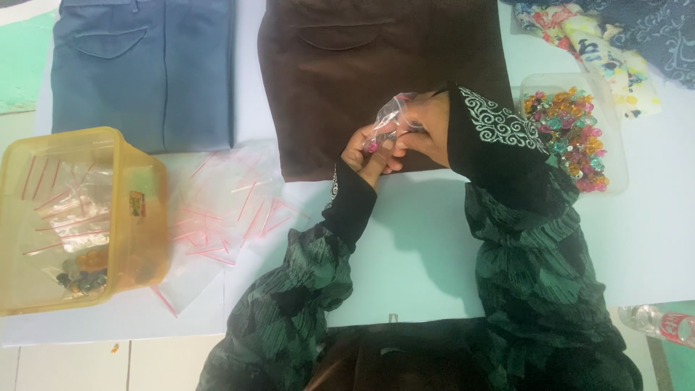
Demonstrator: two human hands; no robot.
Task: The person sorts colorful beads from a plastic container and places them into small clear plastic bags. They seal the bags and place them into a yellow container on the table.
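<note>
1. We are holding a small clear zip bag (389, 116) above the lower edge of the folded brown trousers (376, 72).
2. Our left hand (371, 150) is pinching the bag's lower corner, where a pink bead (371, 147) is showing.
3. Our right hand (423, 130) is gripping the bag's upper part, fingers curled.
4. A clear tray of coloured beads (572, 130) is sitting just right of us.
5. Loose red-striped zip bags (224, 210) are lying to the left, beside a yellow plastic tub (137, 210).
6. Folded blue trousers (145, 65) are lying beyond.

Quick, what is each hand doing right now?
Left hand: closed, pinching the small clear bag.
Right hand: closed on the same bag from above.
</note>
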